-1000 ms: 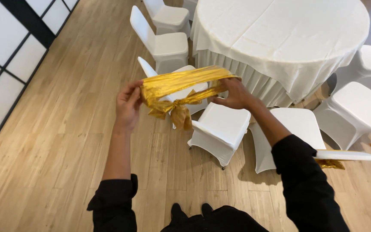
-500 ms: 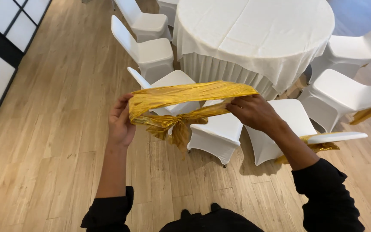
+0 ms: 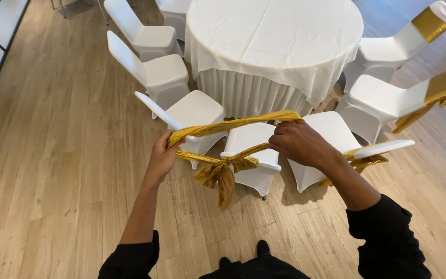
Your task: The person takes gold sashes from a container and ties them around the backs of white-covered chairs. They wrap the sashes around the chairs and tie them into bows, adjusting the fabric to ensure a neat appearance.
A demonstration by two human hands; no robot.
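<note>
A gold satin sash (image 3: 233, 125), tied into a loop with a knot and hanging tails (image 3: 222, 174), is stretched between both my hands. My left hand (image 3: 162, 155) grips its left end and my right hand (image 3: 298, 141) grips its right end. The loop hangs above a white-covered chair (image 3: 254, 155) whose back faces me. Both my sleeves are black.
A round table with a white cloth (image 3: 274, 36) stands beyond, ringed by white-covered chairs. Chairs on the right (image 3: 388, 98) wear gold sashes; chairs on the left (image 3: 156, 72) are bare. The floor is light wood (image 3: 52, 155). My shoes (image 3: 243, 256) show at the bottom.
My hands have spread the sash loop wider and lowered it toward the chair in front. The view has shifted right, bringing more of the right-hand chairs into sight.
</note>
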